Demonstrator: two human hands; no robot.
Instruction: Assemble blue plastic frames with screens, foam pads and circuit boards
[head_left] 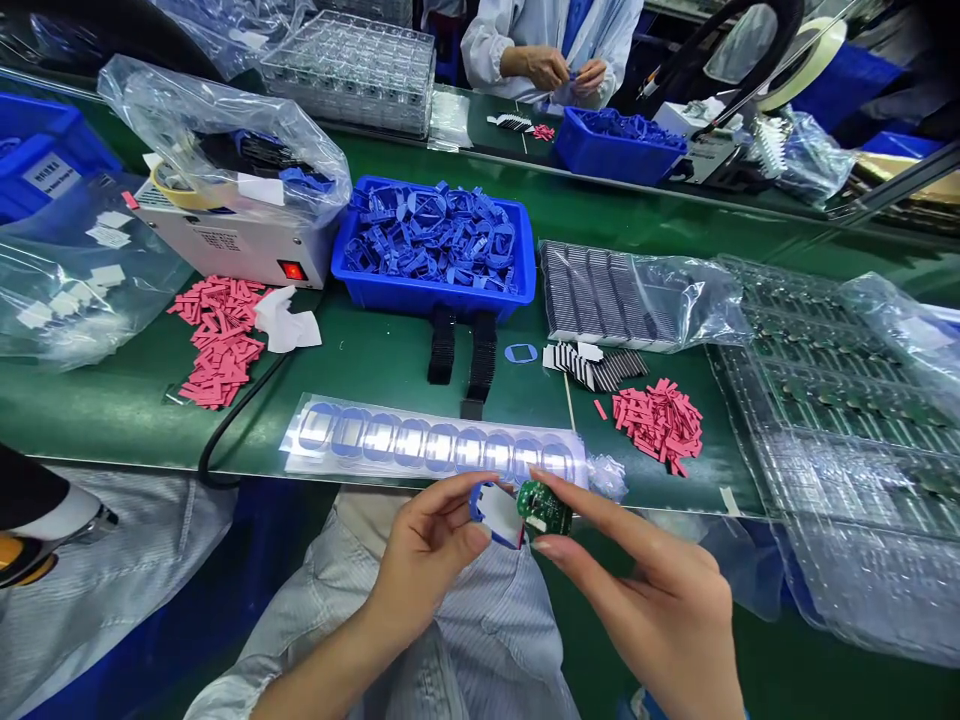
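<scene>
Between the thumb and fingers of my left hand (424,550) is a blue plastic frame (498,514) with a pale flat face and a bit of red at its edge. My right hand (645,580) pinches a small green circuit board (546,508) by its right side. The board's left edge is close against the frame; whether they touch I cannot tell. Just beyond both hands lies a clear strip of round blue-rimmed film pieces (412,443). A small crumpled clear plastic piece (606,476) rests right of that strip.
A blue bin (435,298) of blue plastic frames stands mid-bench. Pink strips lie in a left pile (221,340) and a right pile (660,422). Clear trays (810,400) with boards cover the right side. Across the bench, a person's hands (559,72) handle small parts.
</scene>
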